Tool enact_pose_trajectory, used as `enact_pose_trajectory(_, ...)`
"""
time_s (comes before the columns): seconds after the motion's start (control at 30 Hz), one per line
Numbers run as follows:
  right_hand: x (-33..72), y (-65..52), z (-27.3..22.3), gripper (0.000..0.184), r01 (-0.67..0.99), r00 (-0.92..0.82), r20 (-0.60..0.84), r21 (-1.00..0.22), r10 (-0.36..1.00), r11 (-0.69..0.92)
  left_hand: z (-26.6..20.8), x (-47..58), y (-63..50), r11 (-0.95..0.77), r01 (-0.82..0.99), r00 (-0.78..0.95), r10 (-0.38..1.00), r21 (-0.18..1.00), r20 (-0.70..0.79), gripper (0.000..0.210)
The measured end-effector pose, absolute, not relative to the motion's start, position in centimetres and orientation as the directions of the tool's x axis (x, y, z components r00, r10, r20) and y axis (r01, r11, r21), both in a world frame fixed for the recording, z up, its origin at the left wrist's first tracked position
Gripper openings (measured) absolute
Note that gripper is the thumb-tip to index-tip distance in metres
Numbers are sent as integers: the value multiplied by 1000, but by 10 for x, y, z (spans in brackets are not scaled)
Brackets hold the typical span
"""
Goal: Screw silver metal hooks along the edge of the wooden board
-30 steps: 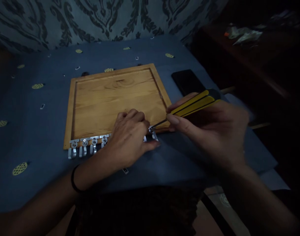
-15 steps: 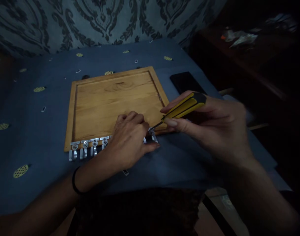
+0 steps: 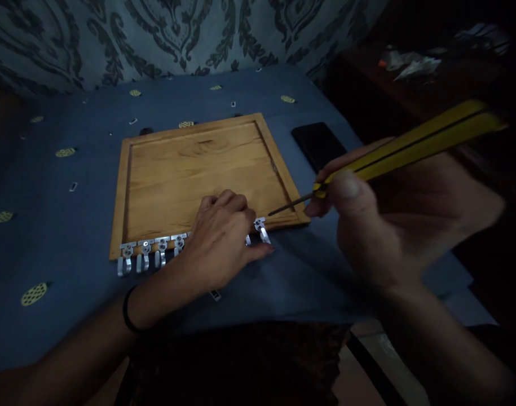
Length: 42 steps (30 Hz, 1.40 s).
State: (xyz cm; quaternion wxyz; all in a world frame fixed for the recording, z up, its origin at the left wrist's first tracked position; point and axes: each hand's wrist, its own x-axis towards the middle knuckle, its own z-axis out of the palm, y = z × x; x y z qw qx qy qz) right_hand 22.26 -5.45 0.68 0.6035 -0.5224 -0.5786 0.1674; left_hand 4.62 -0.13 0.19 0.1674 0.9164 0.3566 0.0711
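Note:
A framed wooden board (image 3: 194, 175) lies on the table. Along its near edge runs a metal hook rail (image 3: 162, 246) with several silver hooks, its middle hidden under my left hand (image 3: 219, 239). The fingers of that hand curl over the rail and the board's edge, with the thumb below beside the rightmost hook (image 3: 263, 232). My right hand (image 3: 380, 225) grips a yellow-and-black screwdriver (image 3: 414, 141) between thumb and fingers. The screwdriver's tip is just right of the rail's end, above the board's frame and seemingly apart from the hook plate.
A blue patterned cloth (image 3: 84, 220) covers the table. Beyond the board's right side lies a dark flat phone-like object (image 3: 317, 142). Patterned fabric (image 3: 173, 34) rises behind the table. Crumpled clear plastic (image 3: 416, 66) rests on a dark surface at the far right.
My right hand has drawn back to the right, and the screwdriver's tip has come off the rail's right end. Its handle now tilts further right. My left hand stays in place.

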Motion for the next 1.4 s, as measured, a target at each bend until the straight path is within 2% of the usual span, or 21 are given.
enact_pose_trajectory(0.07, 223, -53, 4, 5, 470, 277, 571, -782, 773, 410, 2, 47, -2, -690, 632, 736, 677, 353, 5, 30)
enact_pose_trajectory(0.13, 223, -52, 0, 4, 493, 261, 547, -784, 795, 378, 3, 47, -2, -689, 636, 736, 676, 347, -7, 31)
enact_pose_trajectory(0.23, 223, -52, -6, 7, 487, 269, 508, -805, 818, 340, 4, 47, -2, -695, 637, 740, 673, 335, -11, 32)
enact_pose_trajectory(0.4, 221, -50, -7, 5, 455, 259, 528, -805, 809, 380, 3, 47, -1, -701, 633, 741, 671, 329, 5, 34)
enact_pose_trajectory(0.63, 219, -48, -7, 8, 456, 251, 500, -817, 829, 354, 3, 48, -2, -698, 638, 740, 672, 325, -8, 35)
enact_pose_trajectory(0.97, 221, -48, -4, 12, 592, 143, 565, -706, 812, 387, 3, 47, -2, -689, 642, 736, 676, 337, -20, 33)
enact_pose_trajectory(1.07, 218, -46, 2, 16, 530, 149, 541, -750, 828, 395, 3, 48, -2, -679, 647, 732, 680, 346, -34, 33)
enact_pose_trajectory(1.27, 220, -43, 10, 22, 314, 141, 363, -899, 921, 307, 4, 48, -2, -676, 649, 731, 681, 349, -39, 32)
enact_pose_trajectory(1.4, 224, -46, 13, 20, 308, 76, 342, -901, 937, 304, 3, 48, -2, -681, 642, 733, 679, 351, -23, 31)
